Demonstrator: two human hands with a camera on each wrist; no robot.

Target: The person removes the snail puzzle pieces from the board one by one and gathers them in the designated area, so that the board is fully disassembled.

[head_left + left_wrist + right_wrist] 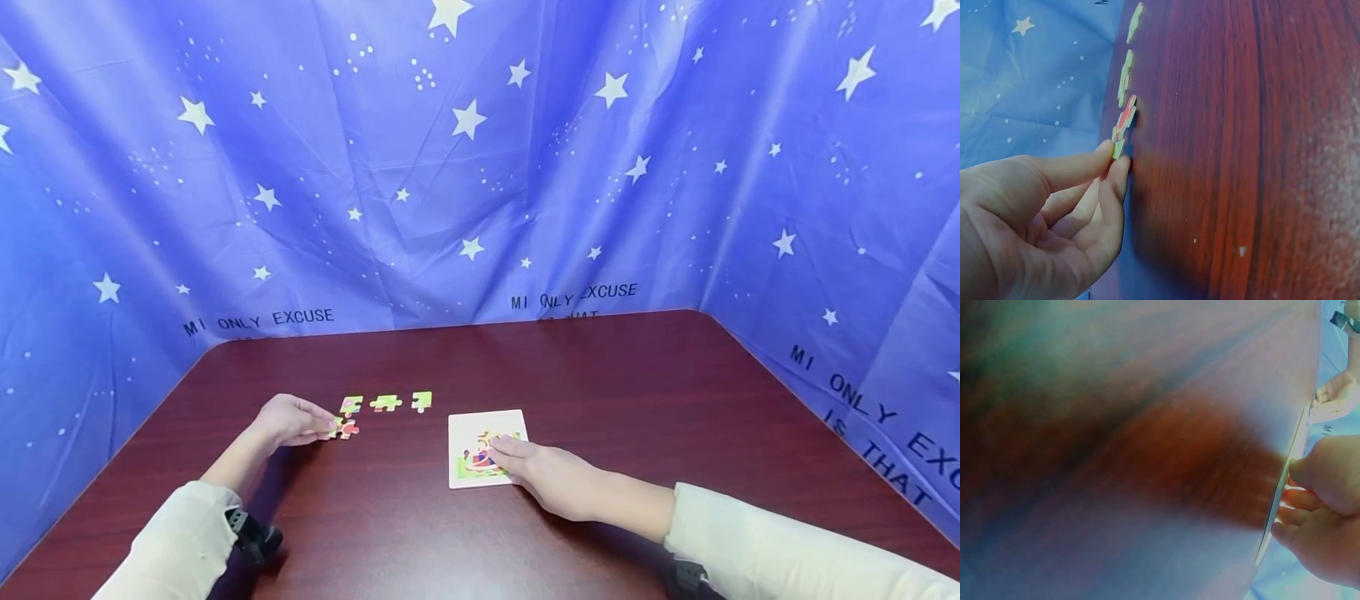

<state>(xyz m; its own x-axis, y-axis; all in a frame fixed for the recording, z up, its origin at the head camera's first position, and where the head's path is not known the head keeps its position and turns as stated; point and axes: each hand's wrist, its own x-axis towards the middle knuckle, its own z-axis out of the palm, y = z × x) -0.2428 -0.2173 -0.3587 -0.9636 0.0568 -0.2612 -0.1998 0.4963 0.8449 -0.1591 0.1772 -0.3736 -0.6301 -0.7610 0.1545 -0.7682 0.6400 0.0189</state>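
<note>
left hand (291, 419) pinches a red-and-green puzzle piece (346, 429) between thumb and fingers, just nearside of three loose pieces (386, 403) on the dark red table (600, 375); right hand (558, 479), fingers extended, rests on the partly filled puzzle board (467, 423)

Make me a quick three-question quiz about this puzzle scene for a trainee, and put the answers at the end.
1. Count: leaving out the held jigsaw piece, how many loose jigsaw pieces are in the row on the table?
2. Choose: in the head view, where does the puzzle board lie relative to that row?
A) To its left
B) To its right
C) Directly beyond it
3. True or false: the right hand pinches a loose piece.

Key:
1. Three.
2. B.
3. False: the right hand touches the puzzle board, while the left hand pinches a piece.
</note>
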